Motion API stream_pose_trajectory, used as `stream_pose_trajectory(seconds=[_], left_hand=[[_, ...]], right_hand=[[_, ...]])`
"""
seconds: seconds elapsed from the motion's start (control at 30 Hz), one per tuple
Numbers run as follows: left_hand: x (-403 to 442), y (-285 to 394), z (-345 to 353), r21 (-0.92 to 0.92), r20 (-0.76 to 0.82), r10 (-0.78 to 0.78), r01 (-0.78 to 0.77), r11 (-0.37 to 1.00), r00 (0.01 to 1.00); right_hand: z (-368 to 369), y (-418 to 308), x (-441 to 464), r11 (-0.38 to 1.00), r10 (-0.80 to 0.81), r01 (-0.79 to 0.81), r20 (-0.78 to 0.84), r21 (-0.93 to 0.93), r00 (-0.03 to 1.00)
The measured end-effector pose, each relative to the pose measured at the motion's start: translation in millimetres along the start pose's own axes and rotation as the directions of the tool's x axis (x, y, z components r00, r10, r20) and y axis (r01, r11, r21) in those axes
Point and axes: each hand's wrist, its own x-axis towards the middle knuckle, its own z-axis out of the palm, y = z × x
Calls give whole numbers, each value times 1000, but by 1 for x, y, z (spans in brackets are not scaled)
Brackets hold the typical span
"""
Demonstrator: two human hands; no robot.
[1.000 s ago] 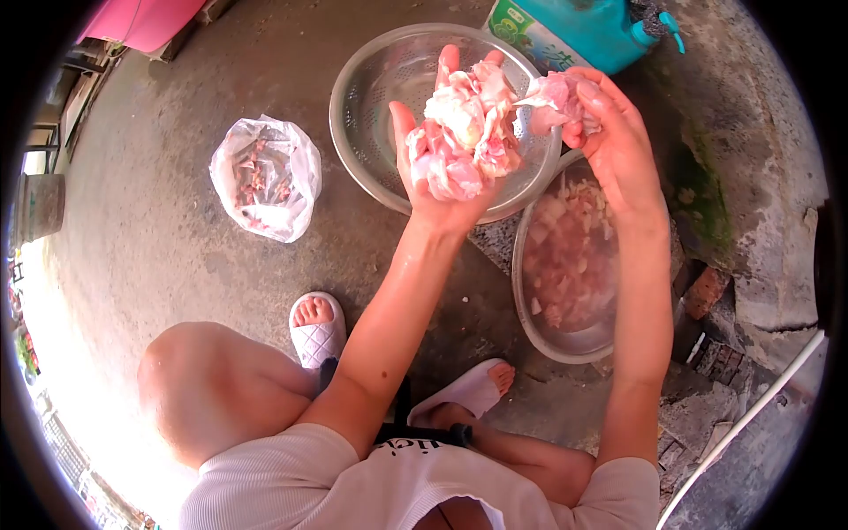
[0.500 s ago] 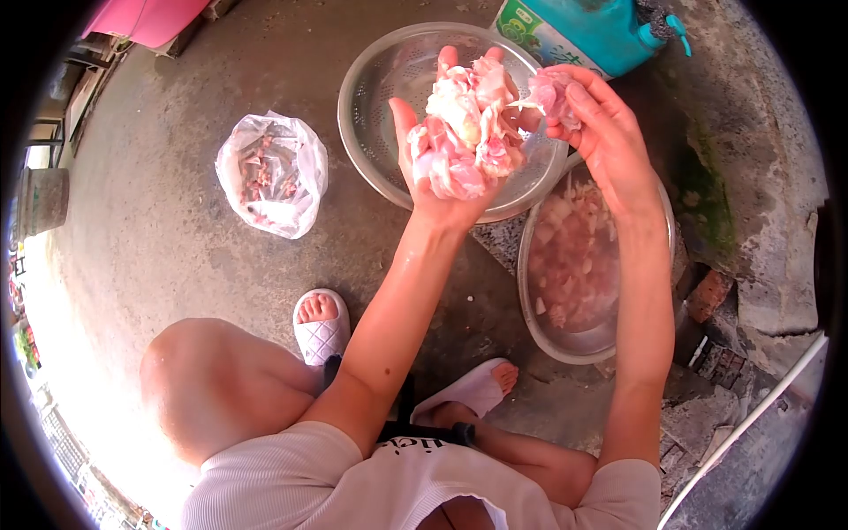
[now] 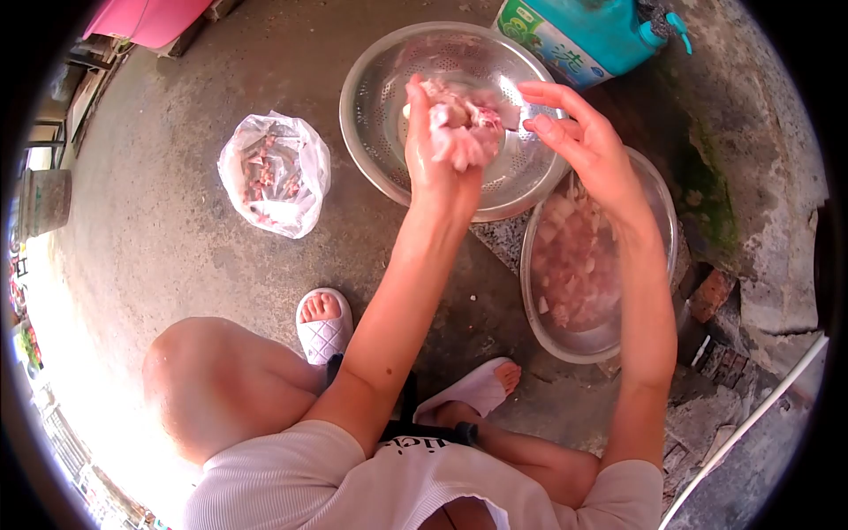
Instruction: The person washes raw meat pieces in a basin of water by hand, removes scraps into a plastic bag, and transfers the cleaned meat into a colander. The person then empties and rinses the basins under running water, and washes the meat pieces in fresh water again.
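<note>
Over the perforated metal colander (image 3: 362, 146), my left hand (image 3: 431, 181) is tilted with a heap of raw meat pieces (image 3: 466, 141) in its palm. The pieces are pale pink with whitish fat, and blurred at the upper edge. My right hand (image 3: 587, 146) hovers just right of the heap, its thumb and fingers apart and no piece visible between them. Below my right wrist stands an oval metal basin (image 3: 539, 327) holding more pinkish meat (image 3: 579, 274) in cloudy liquid, partly hidden by my right forearm.
A clear plastic bag (image 3: 305, 194) with small reddish scraps lies open on the concrete floor (image 3: 177, 265) at left. A teal detergent jug (image 3: 609, 35) stands behind the colander. Bricks (image 3: 711, 296) and a white pipe (image 3: 751, 424) are at right; a pink tub (image 3: 159, 18) is at upper left.
My left hand has tipped over and come lower toward the colander, with the meat shifting in it. The piece that my right hand held has left its fingers, which have spread.
</note>
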Motion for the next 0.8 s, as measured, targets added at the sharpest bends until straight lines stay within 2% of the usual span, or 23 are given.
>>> stream_pose_trajectory(seconds=[0.03,0.07,0.17,0.2,0.23,0.3,0.33,0.37,0.4,0.43,0.47,0.5,0.53,0.6,0.63,0.7,0.73,0.8], left_hand=[[-1,2,0,159,-90,18,-3,987,996],[3,5,-3,244,-35,71,-60,968,997],[3,18,13,412,-94,89,-43,910,992],[1,24,18,415,-31,71,-52,908,997],[-1,22,17,492,-47,63,-32,870,997],[-5,11,13,633,-73,57,3,774,996],[-22,-9,27,558,-59,68,-23,829,996],[-28,-29,36,637,-35,-51,62,768,998],[-41,-46,52,773,-75,-209,189,605,975],[-37,-89,35,841,35,-307,138,523,951],[-32,-132,18,890,144,-399,58,453,906],[-30,-168,4,955,161,-465,-18,296,870],[-29,-181,-11,983,111,-452,-32,180,885],[-25,-198,-39,997,15,-408,-43,-60,913],[-24,-202,-44,983,-26,-381,-46,-179,924],[-26,-179,-29,862,-115,-591,-216,-459,798],[-29,-196,-48,765,-107,-568,-297,-571,816],[-31,-229,-89,536,-34,-497,-404,-741,867]], right_hand=[[-4,1,-4,1000,10,-10,-5,-20,1000],[-9,4,-7,999,21,-21,-9,-38,1000],[-40,20,-28,988,113,-117,-52,-98,992],[-54,29,-39,971,181,-190,-75,-144,981],[-68,38,-51,947,244,-259,-98,-189,965],[-88,54,-77,868,456,-490,-263,-81,850],[-107,79,-93,857,427,-478,-254,-193,868],[-126,112,-112,834,401,-461,-243,-302,883],[-142,143,-131,755,446,-531,-293,-384,846],[-155,174,-147,663,479,-590,-344,-460,807],[-165,209,-165,696,485,-600,-357,-394,798],[-171,244,-183,726,492,-606,-370,-326,788],[-170,266,-194,749,503,-611,-379,-256,777],[-142,283,-197,739,403,-542,-384,-400,831],[-127,284,-197,725,348,-505,-384,-467,855],[-95,275,-200,753,205,-373,-345,-542,916],[-77,267,-203,756,134,-306,-320,-579,938],[-49,203,-197,482,382,-399,-222,-780,897]])
